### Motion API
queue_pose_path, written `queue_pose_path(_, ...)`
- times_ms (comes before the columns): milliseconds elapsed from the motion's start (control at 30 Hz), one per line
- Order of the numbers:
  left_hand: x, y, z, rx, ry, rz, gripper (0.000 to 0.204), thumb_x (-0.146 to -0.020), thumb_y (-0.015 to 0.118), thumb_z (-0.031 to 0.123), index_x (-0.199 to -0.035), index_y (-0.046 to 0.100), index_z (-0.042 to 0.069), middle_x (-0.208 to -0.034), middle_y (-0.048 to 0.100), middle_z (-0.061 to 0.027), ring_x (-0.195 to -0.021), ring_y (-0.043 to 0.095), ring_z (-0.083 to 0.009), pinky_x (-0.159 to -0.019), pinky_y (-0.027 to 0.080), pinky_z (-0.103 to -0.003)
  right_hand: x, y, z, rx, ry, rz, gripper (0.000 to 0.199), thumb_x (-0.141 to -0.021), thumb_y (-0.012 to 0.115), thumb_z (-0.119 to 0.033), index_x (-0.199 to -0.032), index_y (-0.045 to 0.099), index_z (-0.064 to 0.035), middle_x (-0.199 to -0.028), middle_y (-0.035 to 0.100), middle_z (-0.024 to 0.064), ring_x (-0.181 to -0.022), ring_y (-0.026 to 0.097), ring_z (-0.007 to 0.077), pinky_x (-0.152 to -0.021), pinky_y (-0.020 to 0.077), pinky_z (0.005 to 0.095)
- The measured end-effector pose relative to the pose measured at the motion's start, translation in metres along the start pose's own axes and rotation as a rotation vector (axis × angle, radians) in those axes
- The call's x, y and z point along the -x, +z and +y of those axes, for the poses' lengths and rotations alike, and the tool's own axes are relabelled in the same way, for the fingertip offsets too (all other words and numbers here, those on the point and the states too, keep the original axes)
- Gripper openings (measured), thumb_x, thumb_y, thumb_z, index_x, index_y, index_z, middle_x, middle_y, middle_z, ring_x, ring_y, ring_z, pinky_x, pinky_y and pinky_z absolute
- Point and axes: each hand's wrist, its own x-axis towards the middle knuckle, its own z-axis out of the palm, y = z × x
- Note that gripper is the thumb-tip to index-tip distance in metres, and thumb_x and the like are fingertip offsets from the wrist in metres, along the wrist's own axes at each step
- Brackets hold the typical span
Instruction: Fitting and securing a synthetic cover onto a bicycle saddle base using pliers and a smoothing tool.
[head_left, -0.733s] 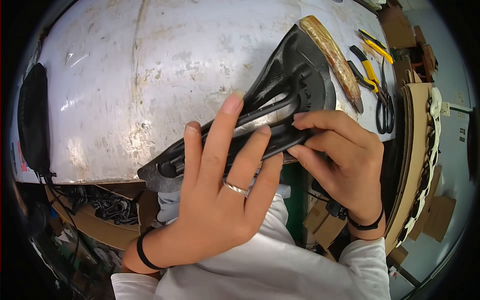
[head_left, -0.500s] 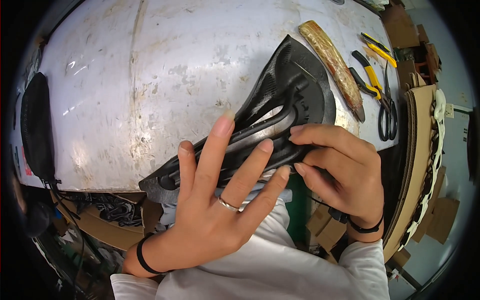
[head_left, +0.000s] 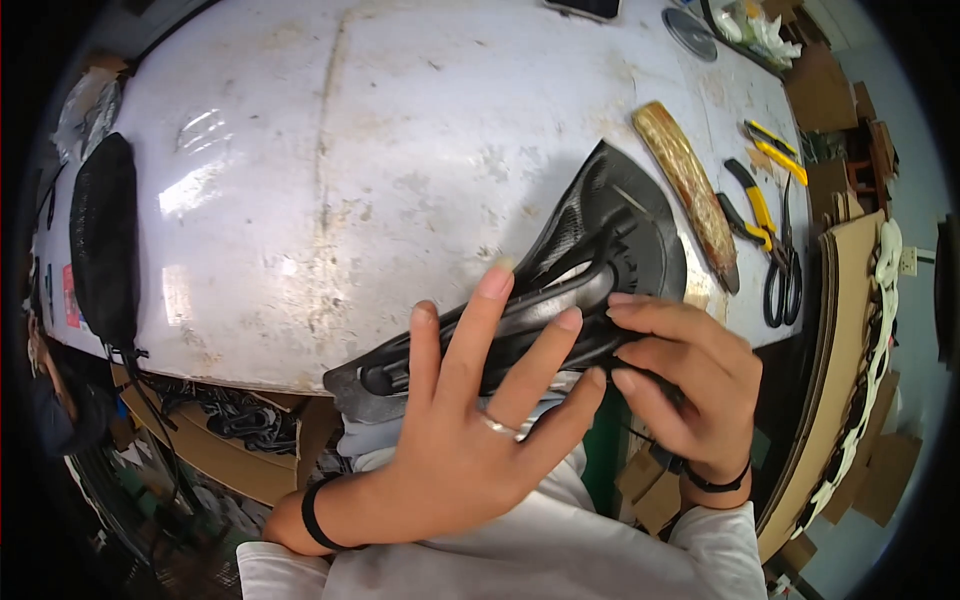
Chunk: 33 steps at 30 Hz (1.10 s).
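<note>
A black bicycle saddle [head_left: 655, 245] lies underside up at the table's front edge, its wide end far right and its narrow nose near left. Across its near side rests my left hand [head_left: 465, 430], fingers spread and a ring on one of them. On the saddle's near right edge, my right hand [head_left: 695, 380] has thumb and fingertips pinched together at the black rim. What exactly lies between those fingertips is hidden. Just beyond the wide end is a long tool wrapped in brownish tape [head_left: 685, 185], its dark tip toward me.
Yellow-and-black pliers [head_left: 755, 205], black scissors [head_left: 783, 285] and a yellow cutter [head_left: 778, 150] lie at the right. A long black padded object [head_left: 105, 240] with a cord sits at the left edge. Below the table stands a cardboard box [head_left: 235, 455] holding black parts.
The view has shifted, so the table, saddle and tools appear lower and farther right. Both hands keep nearly the same pose on the saddle.
</note>
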Motion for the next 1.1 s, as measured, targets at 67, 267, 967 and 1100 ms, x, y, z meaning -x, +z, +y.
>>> queue_pose_path(67,0.008,-0.013,-0.023,0.191,0.058,0.091,0.027,-0.081,0.089,0.015,-0.105,0.078,0.009,-0.15,0.064,-0.0236,-0.144,0.055,-0.0542,-0.109,0.051,-0.064,0.001,0.004,-0.015,0.102,-0.039,0.125,0.021,-0.08,0.088,-0.001,-0.097,0.075,0.0023,-0.125,0.075,0.0239,-0.112,0.077,0.0441,-0.093,0.0655,0.0477)
queue_pose_path(267,0.026,-0.031,-0.047,0.019,-0.117,0.065,0.04,-0.074,0.096,0.014,-0.092,0.062,0.001,-0.138,0.07,-0.0255,-0.13,0.067,-0.0487,-0.103,0.058,-0.057,0.032,0.051,-0.035,0.557,-0.309,0.078,0.011,-0.088,0.084,-0.019,-0.097,0.078,-0.0195,-0.134,0.074,0.0043,-0.132,0.07,0.0324,-0.121,0.0239,0.0819)
queue_pose_path(967,0.035,-0.032,-0.064,0.201,0.001,0.068,0.015,-0.09,0.086,0.017,-0.102,0.077,0.015,-0.139,0.075,-0.0133,-0.119,0.075,-0.03,-0.109,0.054,-0.052,0.026,0.064,-0.048,0.621,-0.115,-0.015,0.025,-0.097,0.074,-0.026,-0.119,0.082,-0.0202,-0.148,0.068,0.0061,-0.144,0.06,0.0317,-0.124,0.0116,0.0817)
queue_pose_path(1100,0.046,-0.027,-0.058,-0.059,0.046,0.05,0.016,-0.094,0.08,0.02,-0.109,0.082,0.025,-0.148,0.069,-0.0177,-0.128,0.073,-0.032,-0.112,0.053,-0.053,0.019,0.068,-0.052,0.552,-0.113,0.016,0.026,-0.098,0.071,-0.024,-0.12,0.081,-0.0144,-0.144,0.07,0.0069,-0.141,0.062,0.0294,-0.122,0.0195,0.0782)
